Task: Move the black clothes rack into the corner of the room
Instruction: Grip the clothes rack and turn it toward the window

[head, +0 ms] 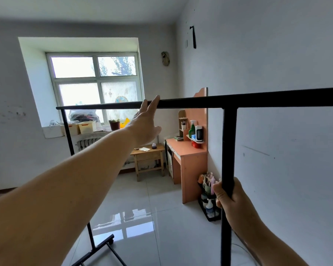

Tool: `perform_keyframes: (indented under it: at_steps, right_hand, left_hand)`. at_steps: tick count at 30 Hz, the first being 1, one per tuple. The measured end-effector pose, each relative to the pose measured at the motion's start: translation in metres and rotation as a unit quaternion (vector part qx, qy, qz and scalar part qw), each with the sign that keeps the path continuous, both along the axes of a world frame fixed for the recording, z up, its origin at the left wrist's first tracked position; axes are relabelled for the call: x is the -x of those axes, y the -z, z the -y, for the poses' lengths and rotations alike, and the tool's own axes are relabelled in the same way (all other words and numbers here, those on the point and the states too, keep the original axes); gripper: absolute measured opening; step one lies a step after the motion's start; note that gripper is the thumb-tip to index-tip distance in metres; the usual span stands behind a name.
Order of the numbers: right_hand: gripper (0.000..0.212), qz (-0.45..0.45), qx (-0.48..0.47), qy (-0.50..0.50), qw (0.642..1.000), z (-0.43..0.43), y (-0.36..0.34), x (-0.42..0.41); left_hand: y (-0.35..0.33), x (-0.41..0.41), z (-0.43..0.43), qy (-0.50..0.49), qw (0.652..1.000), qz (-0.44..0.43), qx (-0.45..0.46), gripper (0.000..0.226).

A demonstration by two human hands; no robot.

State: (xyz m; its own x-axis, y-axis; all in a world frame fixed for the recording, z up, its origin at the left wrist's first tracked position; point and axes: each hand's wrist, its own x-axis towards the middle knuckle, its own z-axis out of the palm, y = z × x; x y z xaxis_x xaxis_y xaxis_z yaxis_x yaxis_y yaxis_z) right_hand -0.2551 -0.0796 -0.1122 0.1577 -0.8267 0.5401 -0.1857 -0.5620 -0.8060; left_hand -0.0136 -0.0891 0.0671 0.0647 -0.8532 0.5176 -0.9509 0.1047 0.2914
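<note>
Black metal tubing makes up the rack (pixel 200 102): one long round top bar carried on two thin uprights, matte and bare, with nothing hanging from it. The top bar runs almost level across the view, its long axis reaching from the near right edge away toward the window (pixel 96 83), where its far end stops at the left upright. It looks thicker at the right, close to the camera, and narrows toward the far end. The near upright drops straight down from the bar at the right, meeting it in a T. The far upright stands at the left and ends in a low foot bar lying on the glossy tile floor (pixel 161 217), with a small caster showing at one end of that foot.

The rack stands in the open room, beside the white right wall (pixel 277 131) and with the orange desk (pixel 188 158) beyond it against that wall.

The left hand (pixel 145 123) reaches up with fingers extended, the fingertips laid over the top bar and the thumb spread below; it rests on the bar, not wrapped around it. The right hand (pixel 229 196) is clenched around the near upright, fingers curled about the tube.
</note>
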Motion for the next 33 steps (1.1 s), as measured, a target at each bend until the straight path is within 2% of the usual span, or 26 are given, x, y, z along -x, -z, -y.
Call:
perform_keyframes:
  at_steps: [9, 12, 16, 22, 24, 28, 33]
  right_hand:
    - [0.015, 0.009, -0.022, 0.000, 1.000, 0.031, 0.006, -0.045]
    - [0.021, 0.001, 0.000, 0.021, 1.000, 0.046, 0.006, -0.059]
    - [0.019, -0.006, 0.032, 0.046, 0.998, 0.064, 0.007, -0.075]
    - [0.018, -0.022, 0.027, 0.006, 0.999, 0.102, 0.010, -0.096]
    - [0.017, -0.036, 0.027, -0.004, 0.999, 0.114, 0.010, -0.102]
    - [0.014, -0.033, -0.008, -0.032, 0.999, 0.141, 0.005, -0.118]
    - [0.012, -0.030, -0.047, -0.083, 0.995, 0.169, -0.003, -0.147]
  left_hand:
    - [-0.009, -0.020, 0.015, -0.049, 0.998, -0.002, -0.031, 0.087]
    - [-0.010, -0.024, 0.021, -0.055, 0.998, -0.020, -0.034, 0.083]
    - [-0.006, -0.025, 0.032, -0.054, 0.997, -0.044, -0.019, 0.081]
    - [-0.007, -0.020, 0.051, -0.063, 0.995, -0.080, -0.014, 0.078]
    - [-0.001, -0.011, 0.052, -0.031, 0.994, -0.109, -0.003, 0.065]
    - [0.041, 0.019, 0.062, 0.115, 0.964, -0.228, -0.067, 0.034]
    - [0.076, 0.015, 0.098, 0.102, 0.947, -0.300, -0.047, 0.036]
